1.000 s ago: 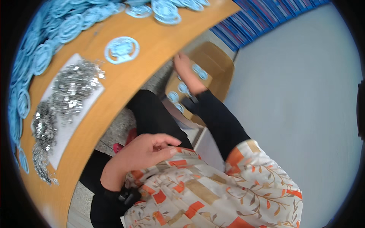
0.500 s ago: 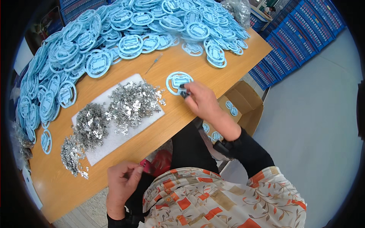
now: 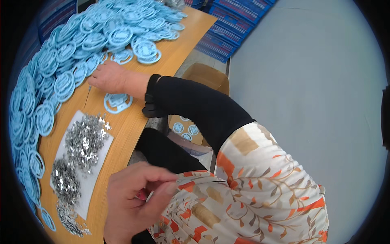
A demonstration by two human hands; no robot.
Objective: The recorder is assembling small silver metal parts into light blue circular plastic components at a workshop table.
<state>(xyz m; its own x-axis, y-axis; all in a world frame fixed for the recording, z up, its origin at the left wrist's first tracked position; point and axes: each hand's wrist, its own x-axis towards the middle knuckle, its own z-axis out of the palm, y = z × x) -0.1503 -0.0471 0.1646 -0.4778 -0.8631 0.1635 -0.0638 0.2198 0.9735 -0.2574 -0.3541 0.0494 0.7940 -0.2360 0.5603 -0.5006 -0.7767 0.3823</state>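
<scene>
My right hand (image 3: 109,77) reaches over the wooden table to the near edge of a heap of light blue plastic discs (image 3: 122,36). Its fingers are curled down, and their tips are partly hidden. Just below them lies a thin needle-like tool (image 3: 87,95) with a pale blue handle end, close to or touching the fingers. A single disc (image 3: 118,109) with a cut-out frame lies beneath my right wrist. My left hand (image 3: 136,199) is raised near my lap, thumb and forefinger pinched together. A bit of pink-red (image 3: 141,194) shows inside its curled fingers; what it is, I cannot make out.
Small silvery metal pieces (image 3: 86,140) are heaped on a white foam sheet (image 3: 87,195) and spill onto the table (image 3: 122,134). Beside the table an open cardboard box (image 3: 207,77) holds several blue discs. Blue slotted crates (image 3: 239,16) are stacked behind.
My right hand has left the single disc and moved farther left, to the heap's edge by the thin tool. My left hand has come up closer. The whole view has turned toward the right.
</scene>
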